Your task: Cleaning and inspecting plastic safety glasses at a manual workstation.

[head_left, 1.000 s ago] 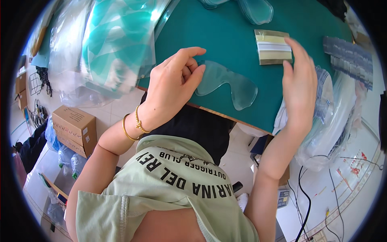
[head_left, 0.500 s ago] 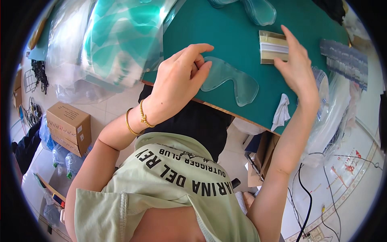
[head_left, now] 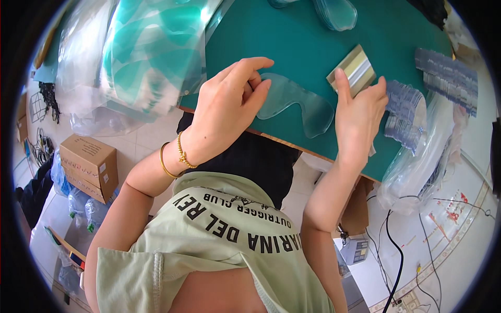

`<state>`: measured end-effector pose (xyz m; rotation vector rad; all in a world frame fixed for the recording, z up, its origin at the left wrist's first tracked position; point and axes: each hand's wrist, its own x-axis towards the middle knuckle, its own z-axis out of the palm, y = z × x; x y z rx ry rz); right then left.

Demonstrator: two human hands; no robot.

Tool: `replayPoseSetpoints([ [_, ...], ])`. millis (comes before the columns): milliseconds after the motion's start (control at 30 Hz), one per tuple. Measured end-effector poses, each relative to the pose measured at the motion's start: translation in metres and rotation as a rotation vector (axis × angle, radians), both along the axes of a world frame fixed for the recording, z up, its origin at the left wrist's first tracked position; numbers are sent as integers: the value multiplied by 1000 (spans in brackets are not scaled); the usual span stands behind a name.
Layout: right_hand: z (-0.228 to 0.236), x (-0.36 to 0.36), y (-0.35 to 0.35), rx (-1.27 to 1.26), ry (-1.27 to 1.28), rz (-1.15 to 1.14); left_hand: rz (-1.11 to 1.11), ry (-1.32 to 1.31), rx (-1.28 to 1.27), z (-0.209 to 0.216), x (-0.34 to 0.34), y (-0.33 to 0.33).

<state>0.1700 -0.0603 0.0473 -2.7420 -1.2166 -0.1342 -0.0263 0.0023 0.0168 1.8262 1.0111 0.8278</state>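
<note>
A clear goggle-shaped plastic lens (head_left: 313, 112) lies on the green table near its front edge. My left hand (head_left: 227, 107) is at the lens's left end, its fingers curled and thumb tip against the rim; the hand hides that end. My right hand (head_left: 360, 117) is to the right of the lens, its thumb and fingers around the near part of a small flat rectangular piece (head_left: 360, 68) with beige and white bands. That piece sits slanted on the table. Beneath my right hand, only a sliver of white cloth shows.
Large clear plastic sheets (head_left: 151, 57) cover the table's left side. A stack of clear lenses (head_left: 336, 13) is at the far edge. Grey-blue bundled strips (head_left: 449, 78) and more bundles (head_left: 404, 112) lie to the right, beside plastic bags (head_left: 425, 156). A cardboard box (head_left: 88, 161) stands on the floor.
My right hand has come down and left, closing in on the banded piece, which has turned slantwise. The white cloth is now mostly covered. My left hand and the lens have barely moved.
</note>
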Motion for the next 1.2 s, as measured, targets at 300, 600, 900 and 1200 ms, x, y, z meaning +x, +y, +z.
replayPoseSetpoints([
  [300,21,18,-2,410,677,-30,17,17,-47,4,-4,3],
  [600,37,-26,-43,56,471,7,-5,69,-28,8,-9,7],
  [900,36,-13,-72,383,784,-99,-4,37,-167,13,-8,9],
  [1200,18,-17,-68,274,648,-46,-222,-193,-220,43,7,7],
])
